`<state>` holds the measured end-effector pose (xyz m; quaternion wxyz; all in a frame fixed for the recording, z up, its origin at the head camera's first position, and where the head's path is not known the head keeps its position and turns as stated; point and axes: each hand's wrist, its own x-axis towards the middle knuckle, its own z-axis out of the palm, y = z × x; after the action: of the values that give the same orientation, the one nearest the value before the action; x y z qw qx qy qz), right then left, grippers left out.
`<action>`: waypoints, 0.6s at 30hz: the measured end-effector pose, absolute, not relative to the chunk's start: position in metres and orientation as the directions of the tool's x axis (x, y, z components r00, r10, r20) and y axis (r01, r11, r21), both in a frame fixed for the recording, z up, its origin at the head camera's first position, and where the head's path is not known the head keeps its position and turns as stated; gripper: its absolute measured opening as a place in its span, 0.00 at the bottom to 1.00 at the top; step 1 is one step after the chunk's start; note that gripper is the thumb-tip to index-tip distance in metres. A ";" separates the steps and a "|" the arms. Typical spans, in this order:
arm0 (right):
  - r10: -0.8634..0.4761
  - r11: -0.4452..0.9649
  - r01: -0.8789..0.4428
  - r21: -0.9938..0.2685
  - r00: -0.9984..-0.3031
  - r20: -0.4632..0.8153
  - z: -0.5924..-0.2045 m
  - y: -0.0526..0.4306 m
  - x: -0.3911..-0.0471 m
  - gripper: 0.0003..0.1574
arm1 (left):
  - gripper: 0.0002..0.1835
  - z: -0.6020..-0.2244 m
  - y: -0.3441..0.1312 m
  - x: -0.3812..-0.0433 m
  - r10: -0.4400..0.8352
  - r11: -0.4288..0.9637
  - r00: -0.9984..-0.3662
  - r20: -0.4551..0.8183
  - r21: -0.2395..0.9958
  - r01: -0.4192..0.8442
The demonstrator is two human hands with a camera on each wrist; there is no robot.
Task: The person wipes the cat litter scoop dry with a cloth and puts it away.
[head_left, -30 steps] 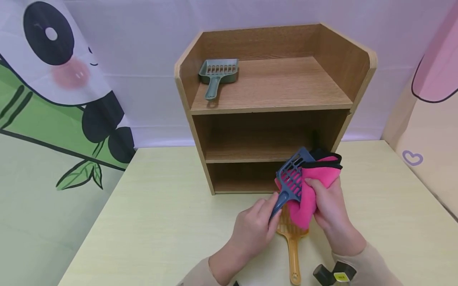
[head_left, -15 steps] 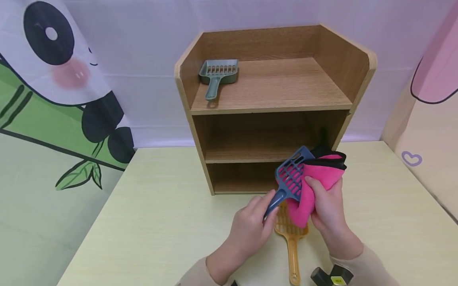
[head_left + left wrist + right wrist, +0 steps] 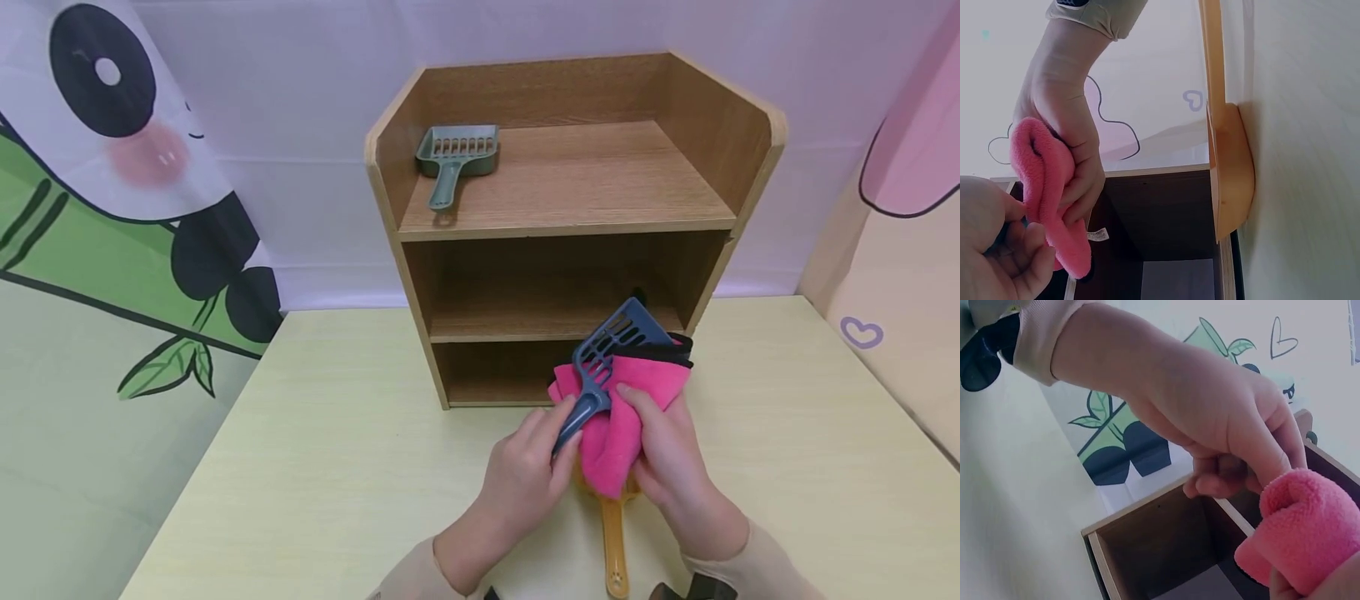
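Observation:
My left hand (image 3: 525, 462) grips the handle of a blue slotted litter scoop (image 3: 583, 408), its head tilted up and away to the right. A pink cloth (image 3: 648, 383) with black edging is held by my right hand (image 3: 675, 467), thumb on top, against the scoop. The cloth lies behind and over the right part of the head; upper slots show past it. Below them an orange litter scoop (image 3: 613, 546) lies on the table, its head mostly hidden by the cloth. In the left wrist view the folded cloth (image 3: 1041, 175) hides most of the blue scoop.
Just beyond my hands stands a wooden shelf unit (image 3: 570, 227) with stacked levels. A grey-green litter scoop (image 3: 459, 154) sits at the left of its top level. Pale table (image 3: 315, 467) surrounds the unit, with printed curtain (image 3: 330, 167) behind.
The cloth and my right hand have moved left and down across the blue scoop, covering more of the orange scoop's head. My left hand keeps its grip; the blue scoop's head has tipped slightly.

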<state>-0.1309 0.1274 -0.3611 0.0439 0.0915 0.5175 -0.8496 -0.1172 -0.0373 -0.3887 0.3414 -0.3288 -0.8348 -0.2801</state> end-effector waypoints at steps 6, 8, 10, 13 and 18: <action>0.082 -0.436 0.096 -0.895 -0.986 -0.146 -0.362 0.132 -0.136 0.40 | 0.20 -0.389 -0.037 -0.116 0.368 0.619 -0.576 0.730 0.270 0.738; 0.111 -0.422 0.066 -0.904 -0.986 -0.124 -0.363 0.134 -0.138 0.41 | 0.20 -0.389 -0.037 -0.116 0.370 0.619 -0.578 0.727 0.272 0.737; 0.139 -0.414 0.043 -0.909 -0.984 -0.110 -0.363 0.136 -0.140 0.39 | 0.20 -0.388 -0.037 -0.115 0.373 0.619 -0.581 0.724 0.272 0.737; 0.182 -0.405 0.003 -0.915 -0.980 -0.083 -0.363 0.141 -0.143 0.36 | 0.19 -0.386 -0.037 -0.114 0.381 0.619 -0.581 0.719 0.268 0.738; 0.255 -0.400 -0.087 -0.912 -0.967 -0.020 -0.364 0.150 -0.148 0.34 | 0.18 -0.381 -0.040 -0.113 0.385 0.609 -0.593 0.707 0.288 0.739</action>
<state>-0.1479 0.1498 -0.3641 -0.1024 0.0781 0.5381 -0.8330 -0.1130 -0.0402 -0.3814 0.3043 -0.3331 -0.8437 -0.2909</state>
